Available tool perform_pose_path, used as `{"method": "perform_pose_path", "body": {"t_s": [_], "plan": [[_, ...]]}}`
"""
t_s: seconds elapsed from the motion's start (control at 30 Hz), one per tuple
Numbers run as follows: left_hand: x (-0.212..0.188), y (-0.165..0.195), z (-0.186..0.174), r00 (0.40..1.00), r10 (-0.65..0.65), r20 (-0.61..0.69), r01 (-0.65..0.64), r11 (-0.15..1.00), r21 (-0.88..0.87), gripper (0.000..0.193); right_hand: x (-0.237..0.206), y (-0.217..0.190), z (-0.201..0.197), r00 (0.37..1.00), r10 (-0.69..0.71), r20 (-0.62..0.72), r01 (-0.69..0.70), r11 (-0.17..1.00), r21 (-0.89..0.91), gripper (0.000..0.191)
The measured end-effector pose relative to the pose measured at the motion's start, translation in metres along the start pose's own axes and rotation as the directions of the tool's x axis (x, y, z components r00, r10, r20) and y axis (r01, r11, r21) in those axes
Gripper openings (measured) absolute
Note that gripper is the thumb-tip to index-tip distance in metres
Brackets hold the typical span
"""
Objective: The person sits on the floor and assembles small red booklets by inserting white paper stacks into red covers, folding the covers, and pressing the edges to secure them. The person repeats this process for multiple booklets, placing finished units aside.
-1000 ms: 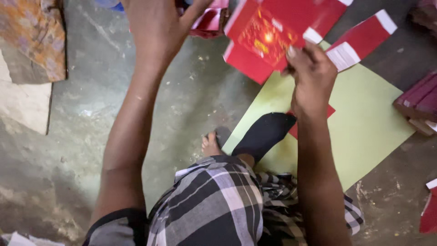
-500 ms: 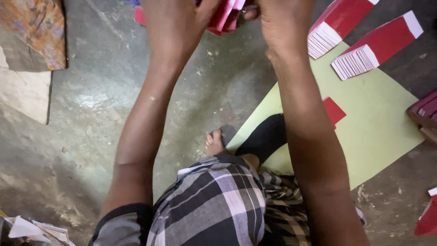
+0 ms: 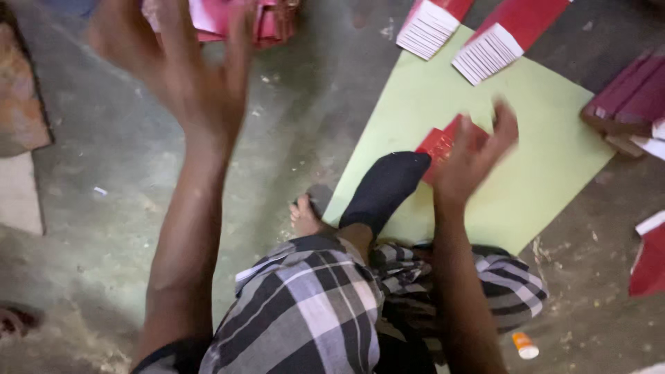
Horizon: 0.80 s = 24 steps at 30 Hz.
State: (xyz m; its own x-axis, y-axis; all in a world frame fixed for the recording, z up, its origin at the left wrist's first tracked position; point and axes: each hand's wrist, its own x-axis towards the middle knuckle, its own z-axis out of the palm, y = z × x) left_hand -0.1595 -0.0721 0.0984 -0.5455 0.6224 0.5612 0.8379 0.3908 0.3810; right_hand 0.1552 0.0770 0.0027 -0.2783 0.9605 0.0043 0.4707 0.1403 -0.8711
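Observation:
My left hand (image 3: 183, 66) is raised over the grey floor, blurred, fingers spread and holding nothing; just beyond it lies a pink and red pile of folded paper (image 3: 235, 17). My right hand (image 3: 474, 152) hovers above a light green sheet (image 3: 547, 138), fingers apart, right over a small red card (image 3: 440, 145) that lies on the sheet. It is too blurred to tell whether it touches the card. My foot in a black sock (image 3: 384, 187) rests on the sheet's near corner.
Two fanned stacks of red-and-white cards (image 3: 429, 24) (image 3: 495, 45) lie at the sheet's far edge. Dark red folded pieces (image 3: 627, 97) sit at right, another red piece (image 3: 651, 260) at the right edge. A small orange-capped tube (image 3: 524, 345) lies by my checked cloth.
Both hands have left the red pile at the top. The right hand dropped toward me to the red card on the green sheet; the left hand opened.

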Motion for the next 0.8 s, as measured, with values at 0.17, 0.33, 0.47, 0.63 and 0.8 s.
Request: {"method": "perform_pose_path", "body": {"t_s": [0.17,0.33,0.47,0.63,0.8], "plan": [[-0.057,0.075,0.061,0.929,0.208,0.305,-0.083,0.922,-0.377,0.038,-0.08,0.109,-0.05,0.874,0.486,-0.033,-0.465,0.853,0.237,0.062],[-0.118,0.121,0.118,0.734,0.336,0.59,0.101,0.805,-0.585,0.036,-0.067,0.135,-0.058,0.789,0.561,0.25,-0.614,0.732,0.295,0.028],[-0.159,0.132,0.122,0.625,0.391,0.676,0.185,0.766,-0.615,0.041,-0.042,0.126,-0.056,0.787,0.553,0.273,-0.615,0.737,0.28,0.021],[-0.186,0.128,0.127,0.656,0.413,0.631,0.046,0.813,-0.58,0.036,-0.015,0.123,-0.129,0.894,0.341,0.29,-0.327,0.94,-0.097,0.027],[-0.188,0.128,0.135,0.657,0.417,0.628,0.055,0.804,-0.592,0.033,-0.012,0.147,-0.249,0.721,0.488,0.493,-0.018,0.723,-0.69,0.025]]}}
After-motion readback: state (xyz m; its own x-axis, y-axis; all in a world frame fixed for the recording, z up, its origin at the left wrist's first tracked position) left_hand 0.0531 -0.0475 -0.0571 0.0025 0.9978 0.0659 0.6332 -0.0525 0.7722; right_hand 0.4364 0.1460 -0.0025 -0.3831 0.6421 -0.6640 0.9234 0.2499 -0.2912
